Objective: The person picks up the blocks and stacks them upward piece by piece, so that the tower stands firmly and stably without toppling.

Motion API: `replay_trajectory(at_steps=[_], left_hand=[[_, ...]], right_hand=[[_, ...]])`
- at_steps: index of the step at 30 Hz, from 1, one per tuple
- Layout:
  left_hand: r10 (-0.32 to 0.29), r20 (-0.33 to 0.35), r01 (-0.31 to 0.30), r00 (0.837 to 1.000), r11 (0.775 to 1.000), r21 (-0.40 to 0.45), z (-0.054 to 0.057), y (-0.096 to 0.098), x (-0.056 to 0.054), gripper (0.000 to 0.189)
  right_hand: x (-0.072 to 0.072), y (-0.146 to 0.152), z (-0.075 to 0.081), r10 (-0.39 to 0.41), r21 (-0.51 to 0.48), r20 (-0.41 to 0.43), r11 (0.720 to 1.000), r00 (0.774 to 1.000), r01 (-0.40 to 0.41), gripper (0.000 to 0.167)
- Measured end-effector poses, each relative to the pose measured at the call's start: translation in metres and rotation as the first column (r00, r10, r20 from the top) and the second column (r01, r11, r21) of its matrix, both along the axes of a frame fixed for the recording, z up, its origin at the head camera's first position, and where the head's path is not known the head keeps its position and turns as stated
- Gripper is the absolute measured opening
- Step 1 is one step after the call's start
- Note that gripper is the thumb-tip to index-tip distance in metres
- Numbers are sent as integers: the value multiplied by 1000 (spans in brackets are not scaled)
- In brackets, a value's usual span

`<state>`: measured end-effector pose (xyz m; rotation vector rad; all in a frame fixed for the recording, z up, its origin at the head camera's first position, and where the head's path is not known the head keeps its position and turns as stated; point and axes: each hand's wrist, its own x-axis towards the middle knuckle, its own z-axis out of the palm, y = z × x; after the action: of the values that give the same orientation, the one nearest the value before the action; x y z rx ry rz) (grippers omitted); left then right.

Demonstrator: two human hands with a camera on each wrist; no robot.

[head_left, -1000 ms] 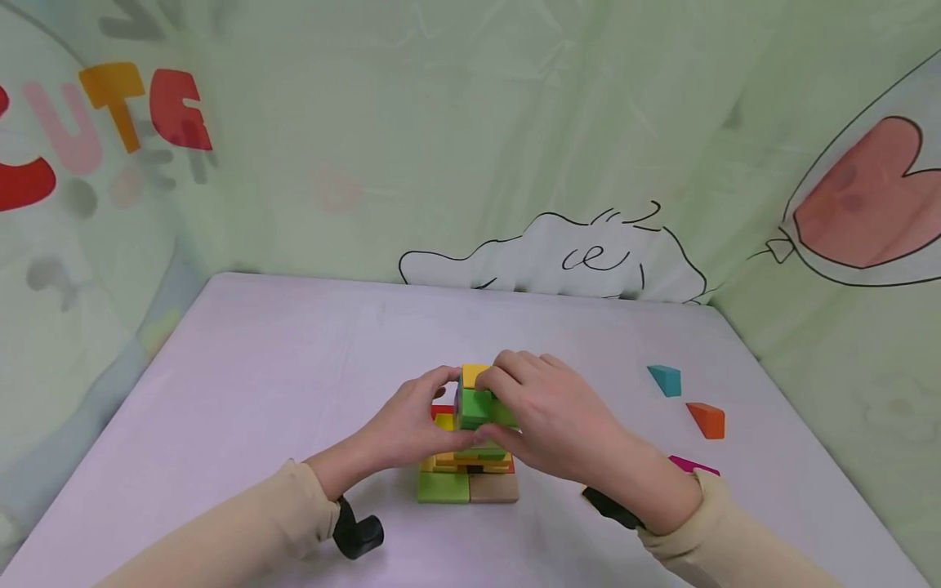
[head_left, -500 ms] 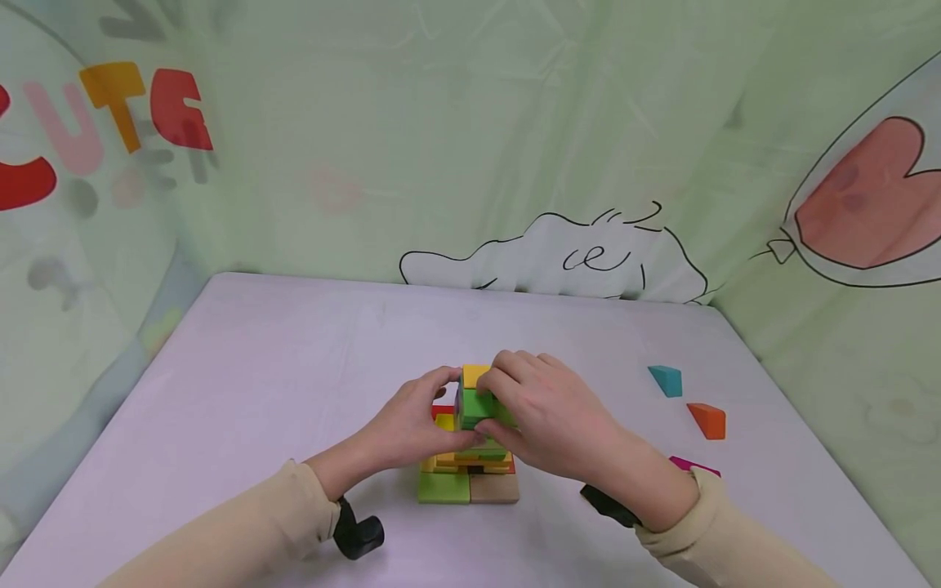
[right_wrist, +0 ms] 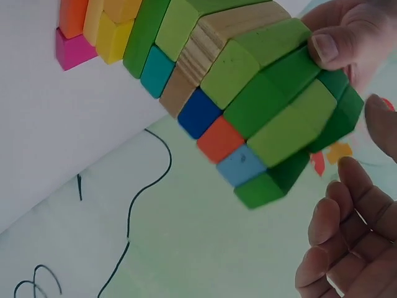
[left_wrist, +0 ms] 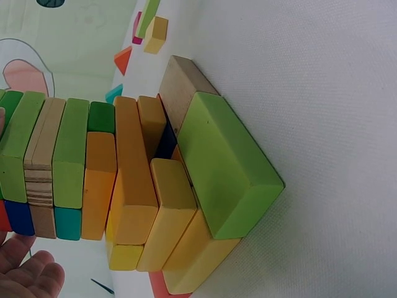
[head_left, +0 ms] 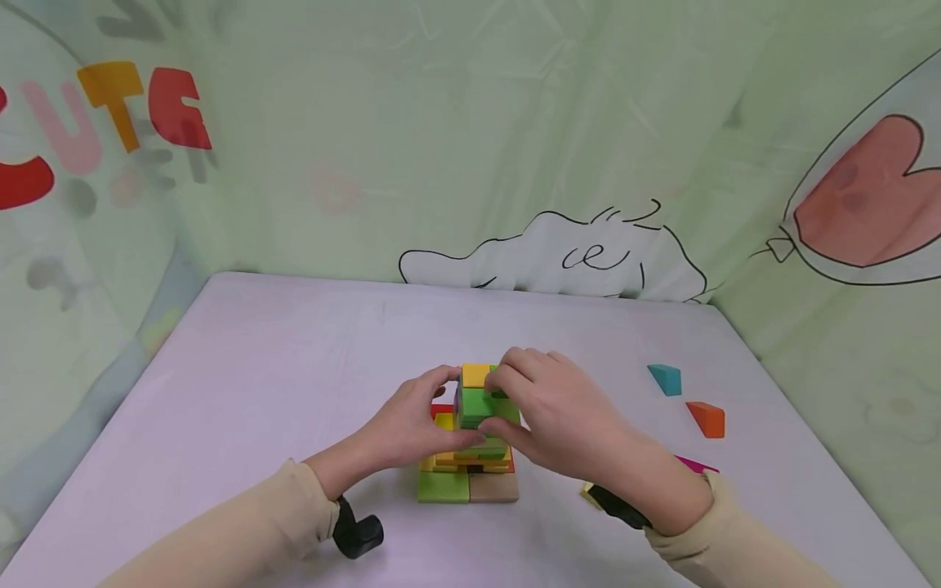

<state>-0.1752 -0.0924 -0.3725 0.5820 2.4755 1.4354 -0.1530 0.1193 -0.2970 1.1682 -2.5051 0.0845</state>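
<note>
A tall tower of coloured wooden blocks stands mid-table, with a light green block and a bare wood block at its foot. My left hand holds the tower's upper part from the left, thumb in front and fingers at the far side. Its thumb rests on a dark green block in the right wrist view. Around the tower's top right is my right hand; the right wrist view shows its bent, spread fingers holding nothing, apart from the topmost green blocks.
To the right lie a teal wedge, an orange wedge and a magenta block, partly behind the right forearm. A pale yellow block and a light green one lie near it. A printed curtain hangs behind the table.
My right hand has shifted slightly right, its fingers drawing off the tower's top, so more green there shows. The left hand and the tower look unmoved.
</note>
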Motion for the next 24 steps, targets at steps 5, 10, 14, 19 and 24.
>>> replay_trajectory(at_steps=[5,10,14,19,24], left_hand=[[8,3,-8,1000,1000,-1,0,0,-1,72],[10,3,-10,1000,1000,1,1,0,0,72],[17,0,-17,1000,1000,-11,2,0,0,72],[22,0,-22,1000,1000,-11,1,0,0,72],[23,10,-23,1000,1000,-12,1,0,1,73]], right_hand=[[4,37,-11,-113,-43,96,992,989,118,24],[8,88,-47,-304,77,329,952,894,295,21],[16,117,-77,-436,195,472,899,766,392,34],[21,128,-95,-509,240,520,857,685,456,41],[22,129,-101,-454,208,520,889,723,408,35]])
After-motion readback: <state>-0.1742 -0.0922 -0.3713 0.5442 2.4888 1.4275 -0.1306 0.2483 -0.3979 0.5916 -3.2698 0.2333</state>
